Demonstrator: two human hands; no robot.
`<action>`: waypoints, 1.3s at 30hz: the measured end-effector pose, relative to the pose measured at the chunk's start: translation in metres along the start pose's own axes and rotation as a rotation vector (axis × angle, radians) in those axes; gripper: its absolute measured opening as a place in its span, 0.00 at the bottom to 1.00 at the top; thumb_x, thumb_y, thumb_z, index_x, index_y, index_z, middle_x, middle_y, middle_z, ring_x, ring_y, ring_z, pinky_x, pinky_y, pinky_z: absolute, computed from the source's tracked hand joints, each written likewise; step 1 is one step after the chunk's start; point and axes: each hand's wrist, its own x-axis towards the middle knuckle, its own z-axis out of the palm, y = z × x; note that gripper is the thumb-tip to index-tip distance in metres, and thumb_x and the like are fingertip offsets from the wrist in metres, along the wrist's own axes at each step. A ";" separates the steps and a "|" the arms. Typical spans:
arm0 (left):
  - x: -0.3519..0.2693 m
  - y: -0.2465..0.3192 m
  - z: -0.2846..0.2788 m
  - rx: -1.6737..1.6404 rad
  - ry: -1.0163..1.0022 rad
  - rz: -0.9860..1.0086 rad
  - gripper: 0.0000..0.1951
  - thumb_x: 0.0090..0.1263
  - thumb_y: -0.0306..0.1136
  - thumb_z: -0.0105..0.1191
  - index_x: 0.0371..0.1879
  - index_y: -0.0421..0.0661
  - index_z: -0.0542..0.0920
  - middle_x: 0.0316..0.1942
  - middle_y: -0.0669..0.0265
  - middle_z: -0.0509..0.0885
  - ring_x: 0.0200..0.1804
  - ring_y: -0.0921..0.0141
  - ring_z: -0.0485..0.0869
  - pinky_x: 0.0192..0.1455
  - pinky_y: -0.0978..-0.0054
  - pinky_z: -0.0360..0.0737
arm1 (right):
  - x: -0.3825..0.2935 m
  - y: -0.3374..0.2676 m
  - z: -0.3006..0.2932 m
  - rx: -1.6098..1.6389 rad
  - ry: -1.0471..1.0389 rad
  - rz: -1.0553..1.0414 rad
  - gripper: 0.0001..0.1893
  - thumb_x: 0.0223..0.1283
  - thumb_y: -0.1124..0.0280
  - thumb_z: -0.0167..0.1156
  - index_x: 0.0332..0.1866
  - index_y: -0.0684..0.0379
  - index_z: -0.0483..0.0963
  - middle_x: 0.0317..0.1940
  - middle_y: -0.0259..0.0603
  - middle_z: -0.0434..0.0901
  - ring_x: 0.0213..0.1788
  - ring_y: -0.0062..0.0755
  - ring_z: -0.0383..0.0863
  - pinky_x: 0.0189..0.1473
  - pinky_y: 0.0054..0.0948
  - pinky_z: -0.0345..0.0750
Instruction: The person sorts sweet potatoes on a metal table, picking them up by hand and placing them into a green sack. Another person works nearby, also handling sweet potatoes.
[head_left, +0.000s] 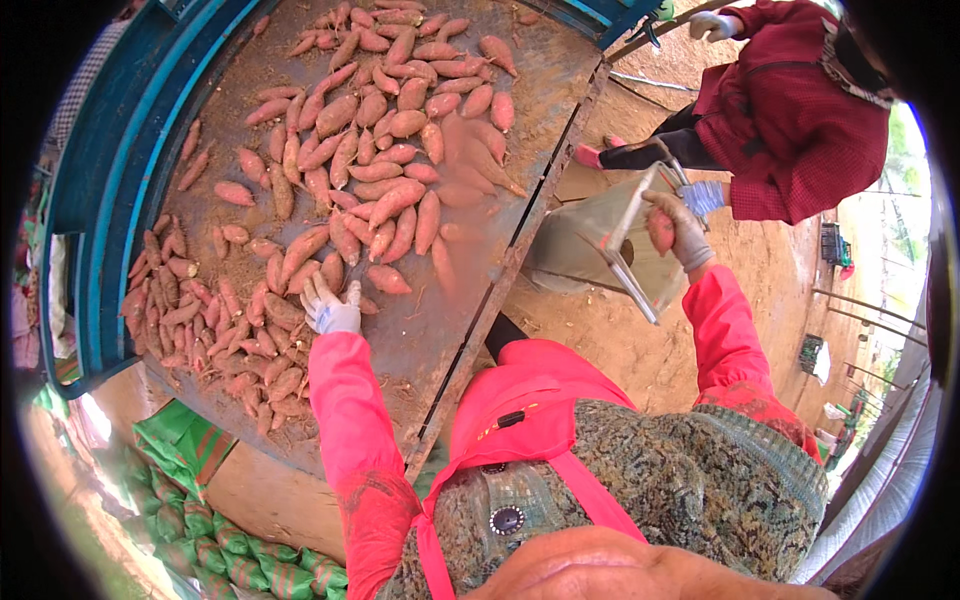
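My left hand (331, 309), in a pale work glove, rests with spread fingers at the near edge of the sweet potatoes (371, 180). Its fingertips touch a sweet potato, and it does not appear to grip one. My right hand (686, 234), in a soiled grey glove, holds a single reddish sweet potato (660, 230) above a clear plastic bag (574, 244). The bag's mouth is spread over a metal frame (628, 289) beside the worktable. A heap of smaller sweet potatoes (195, 319) lies to the left of my left hand.
The brown worktable (390, 330) has a blue metal rim (97, 195) and a straight near edge. A person in a dark red checked jacket (810, 120) stands beyond the bag, one gloved hand (703, 198) at its frame. Filled green sacks (225, 540) lie below the table at left.
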 end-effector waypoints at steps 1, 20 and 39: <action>-0.009 -0.003 -0.014 -0.060 0.036 0.019 0.47 0.64 0.56 0.67 0.80 0.52 0.63 0.81 0.55 0.61 0.80 0.47 0.59 0.79 0.40 0.56 | 0.006 0.012 -0.020 -0.091 0.076 0.033 0.23 0.75 0.51 0.57 0.55 0.63 0.81 0.30 0.37 0.80 0.23 0.23 0.74 0.28 0.24 0.72; -0.412 -0.145 -0.082 -0.160 -0.134 -0.608 0.15 0.74 0.40 0.60 0.48 0.40 0.87 0.54 0.52 0.85 0.56 0.54 0.82 0.62 0.58 0.78 | -0.152 0.036 0.124 -1.079 -0.141 -0.307 0.21 0.70 0.49 0.59 0.40 0.57 0.86 0.42 0.47 0.87 0.47 0.50 0.86 0.50 0.43 0.79; -0.603 -0.094 -0.063 -0.922 -0.150 -1.413 0.16 0.78 0.27 0.54 0.63 0.40 0.78 0.53 0.59 0.86 0.53 0.68 0.84 0.59 0.71 0.81 | 0.005 0.031 0.276 -1.054 -0.605 -0.272 0.22 0.69 0.48 0.57 0.57 0.52 0.83 0.50 0.53 0.87 0.57 0.56 0.85 0.59 0.46 0.79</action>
